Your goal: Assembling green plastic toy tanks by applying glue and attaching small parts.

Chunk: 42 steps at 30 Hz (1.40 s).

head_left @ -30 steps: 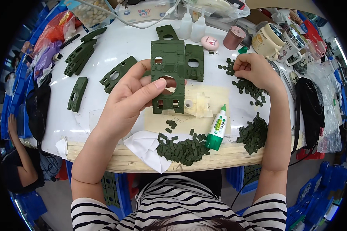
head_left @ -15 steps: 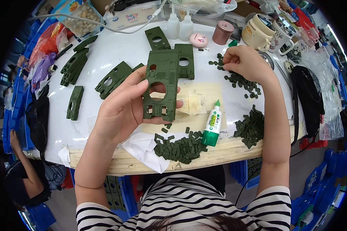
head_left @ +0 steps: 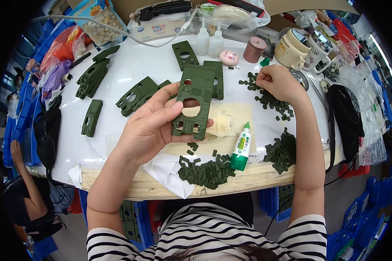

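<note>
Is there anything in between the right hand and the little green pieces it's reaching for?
No, nothing visible is in the way. The right hand rests right on the scattered small green pieces on the white table, fingers curled at them. The left hand holds the green plate off to the side.

Left hand [head_left: 150, 124] is raised mid-frame, palm up, thumb and fingers pinched closed. Right hand [head_left: 279, 82] reaches further out, curled loosely, fingertips pointing down. Both forearms bare.
</note>
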Available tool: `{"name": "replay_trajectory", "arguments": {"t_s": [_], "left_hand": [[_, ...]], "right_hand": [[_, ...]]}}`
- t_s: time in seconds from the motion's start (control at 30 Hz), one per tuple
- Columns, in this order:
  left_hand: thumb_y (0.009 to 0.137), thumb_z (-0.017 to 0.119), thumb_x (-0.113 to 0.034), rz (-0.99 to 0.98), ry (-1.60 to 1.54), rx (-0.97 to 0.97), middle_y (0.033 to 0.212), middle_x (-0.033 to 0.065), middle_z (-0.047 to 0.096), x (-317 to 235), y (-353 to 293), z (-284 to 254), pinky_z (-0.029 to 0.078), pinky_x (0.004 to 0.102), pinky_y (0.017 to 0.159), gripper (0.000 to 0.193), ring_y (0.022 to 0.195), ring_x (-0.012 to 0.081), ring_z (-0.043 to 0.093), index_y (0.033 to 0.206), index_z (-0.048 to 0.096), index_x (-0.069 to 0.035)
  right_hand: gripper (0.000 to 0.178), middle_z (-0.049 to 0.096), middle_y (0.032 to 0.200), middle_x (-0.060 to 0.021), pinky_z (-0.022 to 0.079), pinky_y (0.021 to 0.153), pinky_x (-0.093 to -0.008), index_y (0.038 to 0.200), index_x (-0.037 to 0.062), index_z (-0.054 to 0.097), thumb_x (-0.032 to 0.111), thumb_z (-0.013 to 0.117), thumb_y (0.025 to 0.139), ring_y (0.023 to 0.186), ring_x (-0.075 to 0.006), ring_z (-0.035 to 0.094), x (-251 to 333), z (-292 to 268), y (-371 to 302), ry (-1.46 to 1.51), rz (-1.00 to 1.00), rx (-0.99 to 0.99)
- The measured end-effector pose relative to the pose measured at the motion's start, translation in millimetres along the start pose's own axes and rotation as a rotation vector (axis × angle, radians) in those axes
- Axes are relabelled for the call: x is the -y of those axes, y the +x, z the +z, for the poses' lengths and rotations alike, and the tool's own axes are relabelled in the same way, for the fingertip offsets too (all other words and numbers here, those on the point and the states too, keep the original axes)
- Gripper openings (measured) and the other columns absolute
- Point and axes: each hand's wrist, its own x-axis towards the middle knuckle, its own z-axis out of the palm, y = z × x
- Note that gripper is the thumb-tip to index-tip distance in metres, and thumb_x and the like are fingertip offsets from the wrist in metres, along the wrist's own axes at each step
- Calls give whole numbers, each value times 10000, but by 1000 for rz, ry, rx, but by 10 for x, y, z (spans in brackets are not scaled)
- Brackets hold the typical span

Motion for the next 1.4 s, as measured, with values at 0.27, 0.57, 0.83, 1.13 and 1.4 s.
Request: {"name": "replay_trajectory", "arguments": {"t_s": [0.27,0.57,0.83,1.13,1.4], "left_hand": [[987,425,-242,-4,65,-31,1224,226,563,-30,-3,-58,616,392,721,462,925,308,689,1365,346,10],[733,765,-153,42,227,51,1218,168,537,-58,-65,-41,604,371,753,861,952,258,667,1438,295,-1],[717,747,70,-25,147,169,1236,148,523,-74,-74,-55,540,293,838,900,1042,236,642,1473,282,-72],[777,740,-395,-40,24,204,1162,149,568,-15,-57,-45,611,357,711,920,930,222,653,1473,254,-40],[933,547,-403,-54,4,164,1193,155,571,-62,-46,-26,606,319,657,690,941,226,657,1464,282,-51]], "right_hand": [[126,678,746,-130,505,674,-348,806,-11,678,107,706,773,710,-242,650,29,-24,-12,33,31,48],[111,663,719,-100,498,646,-308,806,-13,668,47,726,733,673,-184,621,21,-36,0,67,-17,97],[86,645,705,-63,481,615,-264,790,-31,647,-2,715,746,660,-117,584,34,-40,-23,31,-11,83],[123,669,749,-87,497,652,-285,888,-43,665,59,669,819,672,-141,613,322,-174,-172,195,-83,-150],[118,632,834,-26,471,690,-232,921,-29,650,81,665,882,763,-75,567,789,-187,-441,842,-257,5]]}}
